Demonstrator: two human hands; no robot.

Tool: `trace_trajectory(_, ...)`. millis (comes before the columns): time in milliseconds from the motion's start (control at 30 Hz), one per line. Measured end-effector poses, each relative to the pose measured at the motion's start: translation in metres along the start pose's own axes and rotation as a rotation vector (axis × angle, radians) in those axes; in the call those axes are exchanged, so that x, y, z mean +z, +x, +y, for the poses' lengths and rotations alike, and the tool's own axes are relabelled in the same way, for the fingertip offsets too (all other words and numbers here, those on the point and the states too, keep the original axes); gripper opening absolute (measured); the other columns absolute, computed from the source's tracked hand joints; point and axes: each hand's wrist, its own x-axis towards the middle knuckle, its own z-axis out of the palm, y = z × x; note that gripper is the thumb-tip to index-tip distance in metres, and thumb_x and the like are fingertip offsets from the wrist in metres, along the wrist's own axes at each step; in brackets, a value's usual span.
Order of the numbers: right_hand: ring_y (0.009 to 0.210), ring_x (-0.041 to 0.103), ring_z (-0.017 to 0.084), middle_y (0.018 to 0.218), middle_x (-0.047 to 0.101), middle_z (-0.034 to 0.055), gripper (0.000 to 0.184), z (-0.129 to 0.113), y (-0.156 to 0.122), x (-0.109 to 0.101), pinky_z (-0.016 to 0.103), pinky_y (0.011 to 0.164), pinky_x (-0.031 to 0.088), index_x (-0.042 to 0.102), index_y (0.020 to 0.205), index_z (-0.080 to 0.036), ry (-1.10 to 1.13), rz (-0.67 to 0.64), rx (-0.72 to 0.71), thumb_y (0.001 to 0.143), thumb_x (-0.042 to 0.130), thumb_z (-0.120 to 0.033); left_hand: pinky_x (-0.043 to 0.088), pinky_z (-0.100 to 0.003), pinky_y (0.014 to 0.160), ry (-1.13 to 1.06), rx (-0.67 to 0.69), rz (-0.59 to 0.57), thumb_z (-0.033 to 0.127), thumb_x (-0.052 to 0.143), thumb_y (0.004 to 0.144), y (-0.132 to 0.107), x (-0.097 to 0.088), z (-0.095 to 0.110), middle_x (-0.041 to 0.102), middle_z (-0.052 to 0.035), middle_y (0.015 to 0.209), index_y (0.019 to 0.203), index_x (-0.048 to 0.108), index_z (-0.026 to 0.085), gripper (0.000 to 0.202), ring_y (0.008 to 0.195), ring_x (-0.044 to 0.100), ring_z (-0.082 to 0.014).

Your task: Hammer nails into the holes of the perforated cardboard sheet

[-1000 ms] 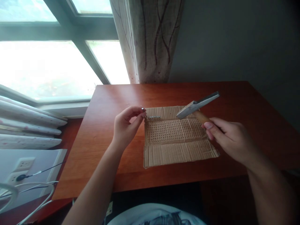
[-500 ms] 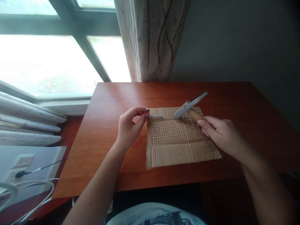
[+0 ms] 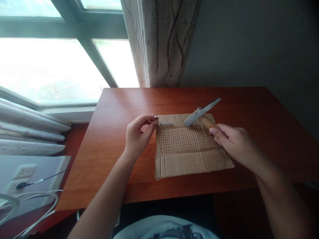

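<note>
My right hand (image 3: 230, 137) is wrapped round the wooden handle of a hammer (image 3: 199, 116), whose long metal head slants over the upper part of the cardboard (image 3: 184, 164). At the cardboard's upper left corner, the thumb and fingers of my left hand (image 3: 141, 131) pinch a nail (image 3: 156, 117) with a bright, round head; its lower end is hidden by my fingertips. Beside these fingertips stands a short row of small metal nails (image 3: 166, 124). Several rows of small dark holes cover the cardboard's middle band.
The cardboard lies on a reddish-brown wooden table (image 3: 104, 152). Behind the table hang a patterned curtain (image 3: 165, 43) and a grey wall. A window (image 3: 45, 69) is on the left. White cables (image 3: 53, 199) and a wall socket (image 3: 25, 171) are at the lower left.
Almost nothing differs. The nail in my left fingers has shifted very slightly to the left, and my right hand keeps the hammer in nearly the same place.
</note>
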Motion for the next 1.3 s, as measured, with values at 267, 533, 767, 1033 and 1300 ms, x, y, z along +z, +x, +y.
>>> trace_trajectory(267,0.050,0.052,0.015,0.058,0.057,-0.0004,0.047,-0.0002,-0.0010,-0.0003,0.030,0.050,0.032,0.055,0.071,-0.023,0.010,-0.007,0.006,0.103,0.045,-0.056,0.059,-0.031,0.083,-0.037,-0.043,0.038,0.037,0.079,0.082,-0.0017,0.0028,0.0036,0.077,-0.0071,0.094,0.093,0.076,0.019,0.021,0.085,0.072,-0.0186)
trace_trajectory(533,0.051,0.052,0.015,0.059,0.057,-0.0006,0.045,0.0002,-0.0014,0.0003,0.030,0.051,0.033,0.054,0.072,-0.023,0.003,-0.012,0.012,0.103,0.045,-0.054,0.059,-0.030,0.082,-0.024,-0.044,0.035,0.036,0.079,0.083,-0.0022,0.0028,-0.0005,0.077,-0.0067,0.094,0.094,0.076,0.019,0.020,0.084,0.071,-0.0174)
trace_trajectory(767,0.049,0.052,0.015,0.057,0.056,-0.0008,0.046,-0.0013,-0.0010,-0.0003,0.029,0.050,0.033,0.054,0.071,-0.023,0.008,-0.002,0.008,0.103,0.046,-0.054,0.057,-0.025,0.074,0.036,0.012,0.008,0.032,0.076,0.086,-0.0032,0.0020,0.0050,0.070,-0.0064,0.095,0.095,0.079,0.021,0.015,0.086,0.067,-0.0157)
trace_trajectory(1033,0.049,0.052,0.015,0.057,0.057,-0.0013,0.045,0.0010,-0.0020,0.0001,0.029,0.050,0.033,0.053,0.071,-0.023,0.002,-0.001,-0.004,0.103,0.045,-0.053,0.059,-0.023,0.073,-0.119,-0.061,0.008,0.031,0.084,0.079,-0.0016,0.0031,0.0068,0.069,-0.0077,0.106,0.087,0.080,0.019,0.015,0.081,0.067,-0.0123)
trace_trajectory(1300,0.050,0.052,0.015,0.058,0.057,-0.0011,0.044,-0.0004,-0.0016,0.0001,0.030,0.051,0.034,0.053,0.071,-0.023,-0.004,-0.001,-0.002,0.103,0.045,-0.053,0.063,-0.030,0.080,-0.184,-0.194,-0.030,0.031,0.085,0.078,-0.0050,0.0051,0.0084,0.079,-0.0070,0.090,0.089,0.080,0.017,0.018,0.084,0.073,-0.0174)
